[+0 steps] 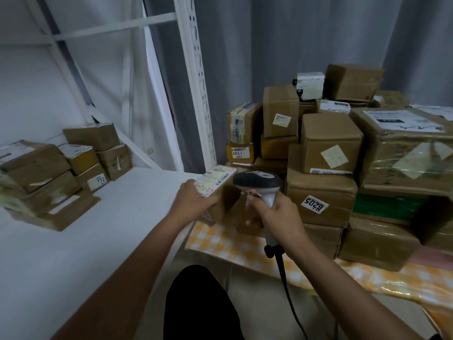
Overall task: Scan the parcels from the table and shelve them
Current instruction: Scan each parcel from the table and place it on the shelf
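Right now my left hand grips a small brown cardboard parcel at the white shelf edge; my right hand clutches the grey corded scanner; a tilted label could misread

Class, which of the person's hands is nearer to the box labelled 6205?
Right. The right hand grips the scanner just left of that box; the left hand holds a parcel farther left.

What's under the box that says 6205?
The 6205 box sits on another brown box, which rests on the yellow checked tablecloth. The right hand and scanner cover that lower box's left part.
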The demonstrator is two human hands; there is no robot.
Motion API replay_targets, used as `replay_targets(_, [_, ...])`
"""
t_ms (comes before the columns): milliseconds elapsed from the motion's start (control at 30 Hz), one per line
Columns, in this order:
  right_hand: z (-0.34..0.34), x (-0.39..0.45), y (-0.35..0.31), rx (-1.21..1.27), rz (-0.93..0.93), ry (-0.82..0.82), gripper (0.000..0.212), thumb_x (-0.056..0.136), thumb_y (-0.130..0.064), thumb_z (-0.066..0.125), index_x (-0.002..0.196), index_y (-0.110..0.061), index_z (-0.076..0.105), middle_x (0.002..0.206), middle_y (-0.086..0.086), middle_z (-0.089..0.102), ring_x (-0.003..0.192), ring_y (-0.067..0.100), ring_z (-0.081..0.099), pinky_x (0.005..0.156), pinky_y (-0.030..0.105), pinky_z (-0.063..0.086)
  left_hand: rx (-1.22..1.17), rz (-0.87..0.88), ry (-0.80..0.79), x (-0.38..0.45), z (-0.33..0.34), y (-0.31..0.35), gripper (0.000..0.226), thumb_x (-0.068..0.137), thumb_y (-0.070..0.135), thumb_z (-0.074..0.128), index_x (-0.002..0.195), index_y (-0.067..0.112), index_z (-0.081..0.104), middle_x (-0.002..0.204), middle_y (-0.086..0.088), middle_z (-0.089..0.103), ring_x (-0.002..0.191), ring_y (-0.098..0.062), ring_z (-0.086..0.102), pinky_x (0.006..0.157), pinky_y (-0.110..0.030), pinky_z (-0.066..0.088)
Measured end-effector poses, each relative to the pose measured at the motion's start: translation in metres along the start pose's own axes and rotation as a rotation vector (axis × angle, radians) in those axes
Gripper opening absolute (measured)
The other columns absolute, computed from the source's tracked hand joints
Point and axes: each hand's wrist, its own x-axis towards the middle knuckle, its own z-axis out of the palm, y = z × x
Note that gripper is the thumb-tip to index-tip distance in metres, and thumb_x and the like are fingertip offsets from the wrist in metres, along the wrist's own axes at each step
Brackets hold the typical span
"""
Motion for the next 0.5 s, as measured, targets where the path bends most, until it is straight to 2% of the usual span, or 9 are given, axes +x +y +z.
replay_targets(100, [0.003, 0.005, -0.005, 0.016, 0.001, -0.049, 0.025, 0.094, -0.033, 0.067, 0.098, -0.009, 0.068, 0.080, 0.009, 0.076, 0.071, 0.023, 0.074, 0.075, 0.045, 0.062, -0.051, 0.046, 0.136, -0.015, -0.034, -0.010, 0.085, 0.072, 0.057, 0.081, 0.138, 0.015, 0.049, 0.129, -0.005, 0.054, 0.118, -0.021, 0.055, 0.093, -0.039, 0.053])
replay_targets(167, [0.010, 0.007, -0.011, 0.029, -0.012, -0.084, 0.023, 0.095, -0.029, 0.066, 0.096, -0.007, 0.069, 0.081, 0.009, 0.076, 0.069, 0.025, 0.074, 0.071, 0.044, 0.062, -0.043, 0.043, 0.218, -0.021, -0.051, -0.025, 0.079, 0.078, 0.040, 0.084, 0.140, 0.013, 0.045, 0.131, -0.008, 0.048, 0.122, -0.022, 0.050, 0.098, -0.036, 0.046])
replay_targets(233, [0.021, 0.010, -0.019, 0.009, -0.033, -0.135, 0.017, 0.096, -0.026, 0.064, 0.097, -0.010, 0.068, 0.082, 0.008, 0.076, 0.066, 0.025, 0.072, 0.065, 0.040, 0.060, -0.026, 0.032, 0.262, -0.027, -0.064, -0.041, 0.079, 0.079, 0.036, 0.085, 0.142, 0.015, 0.042, 0.134, -0.008, 0.045, 0.127, -0.023, 0.046, 0.101, -0.034, 0.041])
replay_targets(333, [0.040, 0.016, -0.030, -0.021, -0.043, -0.228, 0.015, 0.096, -0.027, 0.065, 0.101, -0.013, 0.066, 0.082, 0.010, 0.075, 0.062, 0.022, 0.071, 0.056, 0.031, 0.055, -0.022, 0.006, 0.263, -0.039, -0.071, -0.060, 0.077, 0.082, 0.034, 0.083, 0.143, 0.016, 0.040, 0.136, -0.008, 0.044, 0.129, -0.021, 0.045, 0.098, -0.029, 0.038])
replay_targets(500, [0.062, 0.024, -0.049, -0.054, -0.070, -0.337, 0.015, 0.097, -0.026, 0.064, 0.094, -0.012, 0.068, 0.073, 0.016, 0.073, 0.057, 0.025, 0.067, 0.049, 0.026, 0.051, -0.100, -0.006, 0.283, -0.047, -0.070, -0.074, 0.080, 0.082, 0.034, 0.083, 0.146, 0.016, 0.038, 0.140, -0.007, 0.043, 0.131, -0.020, 0.046, 0.099, -0.027, 0.041])
